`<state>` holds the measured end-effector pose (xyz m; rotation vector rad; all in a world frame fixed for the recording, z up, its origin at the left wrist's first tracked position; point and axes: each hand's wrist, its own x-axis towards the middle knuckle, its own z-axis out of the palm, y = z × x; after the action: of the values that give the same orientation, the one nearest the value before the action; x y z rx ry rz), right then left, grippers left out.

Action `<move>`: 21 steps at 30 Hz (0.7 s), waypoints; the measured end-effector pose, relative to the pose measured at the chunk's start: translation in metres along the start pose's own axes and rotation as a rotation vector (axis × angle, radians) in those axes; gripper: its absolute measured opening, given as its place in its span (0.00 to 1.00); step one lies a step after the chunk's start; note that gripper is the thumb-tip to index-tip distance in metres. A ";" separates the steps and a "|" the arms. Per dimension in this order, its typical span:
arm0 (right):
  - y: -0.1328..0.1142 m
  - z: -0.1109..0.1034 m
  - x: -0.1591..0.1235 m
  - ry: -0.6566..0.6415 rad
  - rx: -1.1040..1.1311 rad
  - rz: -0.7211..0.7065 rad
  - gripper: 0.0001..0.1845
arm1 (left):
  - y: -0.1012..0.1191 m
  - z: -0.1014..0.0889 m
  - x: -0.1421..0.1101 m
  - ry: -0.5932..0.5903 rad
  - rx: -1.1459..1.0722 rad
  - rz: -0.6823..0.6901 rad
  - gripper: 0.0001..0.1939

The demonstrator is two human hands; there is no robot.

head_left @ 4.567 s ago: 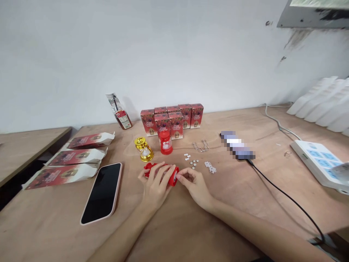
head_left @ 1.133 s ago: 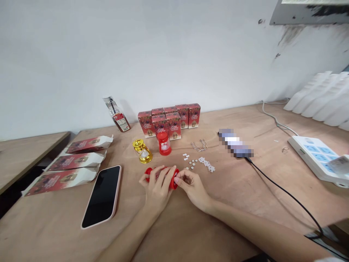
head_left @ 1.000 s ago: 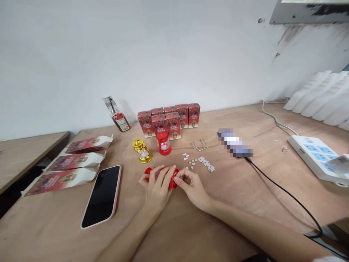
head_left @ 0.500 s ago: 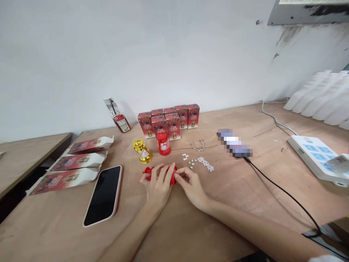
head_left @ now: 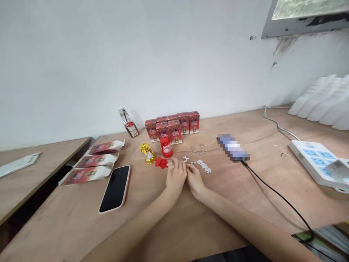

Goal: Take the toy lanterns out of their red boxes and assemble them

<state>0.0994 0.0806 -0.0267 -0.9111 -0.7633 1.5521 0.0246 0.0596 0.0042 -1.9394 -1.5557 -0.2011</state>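
My left hand (head_left: 176, 176) is wrapped around a small red toy lantern (head_left: 161, 162) lying on its side. The lantern's cap end points left out of my fingers, while its base is hidden behind them. Close against my left fingertips, my right hand (head_left: 195, 181) is closed in a pinch near the base end; what its fingers hold is hidden. Beyond my hands stand a gold lantern (head_left: 148, 154) and another red lantern (head_left: 166, 147). Just past my right fingers lie small white pieces (head_left: 204, 166), a few button cells (head_left: 194, 162) and bent wire handles (head_left: 198, 149).
Red printed boxes (head_left: 175, 133) stand near the wall beside a labelled pouch (head_left: 131, 128). Flattened open boxes (head_left: 92, 175) and a pink-cased phone (head_left: 115, 189) lie left. Toward the right are a cabled device (head_left: 233, 146), its screen blurred, and a white power strip (head_left: 313, 156).
The view has shifted, and my hands have drawn closer together around the red lantern. Its cap now sits close to the gold lantern, and its base has become hidden behind my fingers.
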 end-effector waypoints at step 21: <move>-0.012 -0.029 0.047 0.086 -0.140 -0.176 0.14 | -0.071 0.026 -0.018 -0.008 -0.112 -0.015 0.22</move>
<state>0.1269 0.1282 -0.0380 -0.9796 -0.8744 1.3099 -0.0526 0.0669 0.0017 -2.0171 -1.5944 -0.2934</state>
